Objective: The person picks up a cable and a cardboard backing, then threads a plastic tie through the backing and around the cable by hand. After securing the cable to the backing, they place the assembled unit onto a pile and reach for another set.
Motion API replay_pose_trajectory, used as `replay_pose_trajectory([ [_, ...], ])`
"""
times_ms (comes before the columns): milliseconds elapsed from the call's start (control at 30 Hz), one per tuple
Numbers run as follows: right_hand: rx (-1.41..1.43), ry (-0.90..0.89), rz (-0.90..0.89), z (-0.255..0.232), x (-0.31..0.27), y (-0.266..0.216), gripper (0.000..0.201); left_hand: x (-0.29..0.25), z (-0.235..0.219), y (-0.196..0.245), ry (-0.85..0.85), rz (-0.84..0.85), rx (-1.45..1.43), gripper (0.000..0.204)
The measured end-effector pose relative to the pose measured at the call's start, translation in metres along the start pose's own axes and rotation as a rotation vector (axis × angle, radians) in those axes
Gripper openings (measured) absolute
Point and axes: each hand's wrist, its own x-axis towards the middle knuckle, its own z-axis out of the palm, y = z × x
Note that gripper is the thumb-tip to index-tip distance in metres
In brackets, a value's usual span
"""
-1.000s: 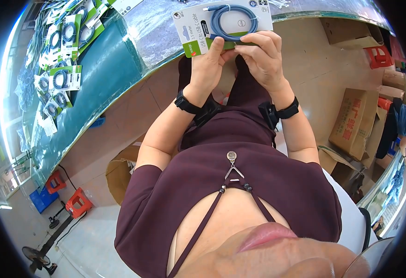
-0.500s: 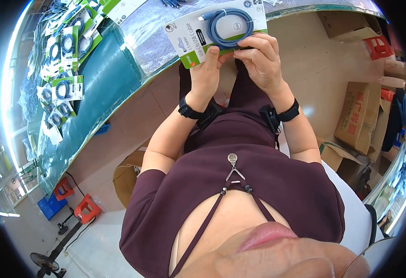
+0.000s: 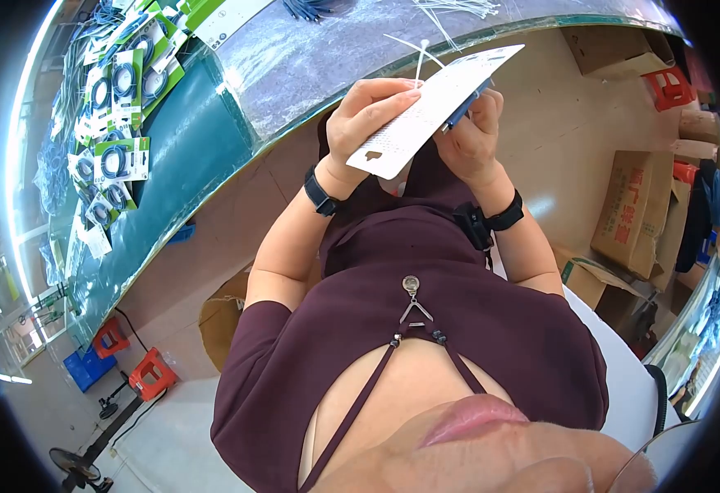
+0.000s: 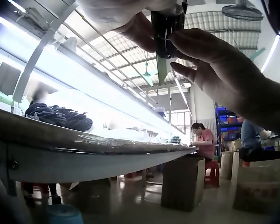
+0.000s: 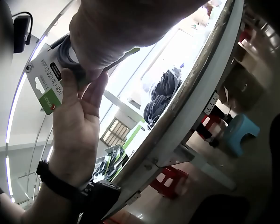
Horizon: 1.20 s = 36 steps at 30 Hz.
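A retail card (image 3: 438, 107) with a blue USB-C cable (image 3: 466, 105) coiled on its front is held up between both hands, tilted with its printed white back showing in the head view. A white cable tie (image 3: 423, 56) sticks out of the back, its thin ends loose. My left hand (image 3: 368, 119) grips the card, fingertips on the back right at the tie; in the right wrist view its thumb lies on the front. My right hand (image 3: 473, 135) holds the coil side with curled fingers, partly hidden behind the card.
Several carded cables (image 3: 121, 82) lie piled on the green-topped table (image 3: 179, 123) at left. Loose white cable ties (image 3: 466, 8) and a dark cable bundle (image 3: 304, 8) lie at the back. Cardboard boxes (image 3: 632, 205) and red stools (image 3: 153, 374) stand on the floor.
The card has turned from front facing up to a steep tilt with its back showing. The left hand's fingers have moved onto the back beside the tie; the right hand stays on the coil side.
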Motion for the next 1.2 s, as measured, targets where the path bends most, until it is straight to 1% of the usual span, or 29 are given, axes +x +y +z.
replay_pose_trajectory([
  [167,0.002,-0.006,-0.013,0.001,-0.001,0.001,0.024,0.004,-0.004,0.002,-0.001,0.012,0.020,0.034],
  [267,0.013,-0.004,0.008,0.003,-0.008,0.003,0.025,0.012,-0.011,0.011,-0.109,0.033,0.068,0.031],
  [300,0.021,0.004,0.031,0.003,-0.011,0.004,0.026,0.014,-0.012,0.013,-0.103,0.029,0.070,0.031],
  [367,0.041,0.012,0.077,0.004,-0.016,0.007,0.027,0.018,-0.014,0.016,-0.125,0.115,0.111,0.031],
  [400,0.076,-0.012,0.107,0.001,-0.019,0.004,0.027,0.020,-0.015,0.017,-0.138,0.158,0.131,0.031],
  [433,0.130,-0.047,0.149,-0.002,-0.023,0.001,0.027,0.021,-0.015,0.017,-0.132,0.154,0.131,0.031],
  [533,0.304,-0.167,0.289,-0.012,-0.033,-0.007,0.028,0.024,-0.017,0.016,-0.198,0.238,0.148,0.031],
  [700,0.587,-0.296,0.605,-0.021,-0.040,-0.009,0.029,0.029,-0.020,0.026,-0.239,0.274,0.174,0.032],
  [833,0.741,-0.375,0.779,-0.022,-0.039,-0.010,0.029,0.033,-0.022,0.030,-0.227,0.307,0.187,0.033],
  [1033,0.887,-0.469,0.937,-0.020,-0.041,-0.012,0.031,0.035,-0.024,0.031,-0.242,0.320,0.199,0.034],
  [1200,0.944,-0.517,1.003,-0.019,-0.045,-0.017,0.032,0.036,-0.025,0.031,-0.259,0.331,0.206,0.034],
])
